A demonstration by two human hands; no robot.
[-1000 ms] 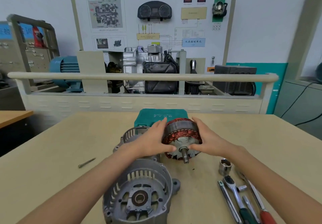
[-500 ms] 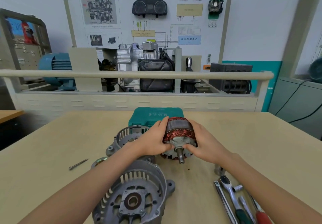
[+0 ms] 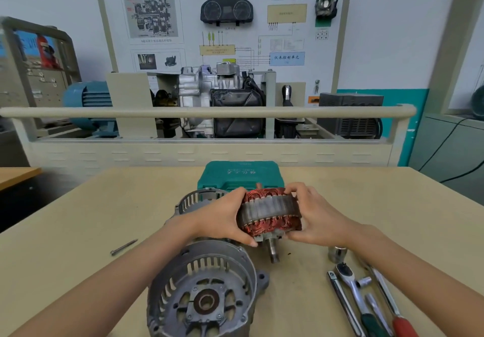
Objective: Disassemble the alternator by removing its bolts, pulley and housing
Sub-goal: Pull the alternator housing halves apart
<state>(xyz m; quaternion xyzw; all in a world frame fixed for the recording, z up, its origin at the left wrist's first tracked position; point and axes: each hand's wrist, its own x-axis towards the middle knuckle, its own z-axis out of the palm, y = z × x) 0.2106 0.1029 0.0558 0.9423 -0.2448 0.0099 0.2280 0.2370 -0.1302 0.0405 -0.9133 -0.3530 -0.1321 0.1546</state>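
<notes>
Head view: both hands point(image 3: 269, 218) grip stator point(image 3: 271, 212) (shaft point(image 3: 273, 251) pointing down, toward viewer).

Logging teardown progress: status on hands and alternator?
Left hand and right hand both grip the stator-and-rotor core, shaft pointing down. Front housing off, on table. Nothing in the way.

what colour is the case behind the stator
Teal green case, seen in the head view, lying just behind the stator.
</notes>
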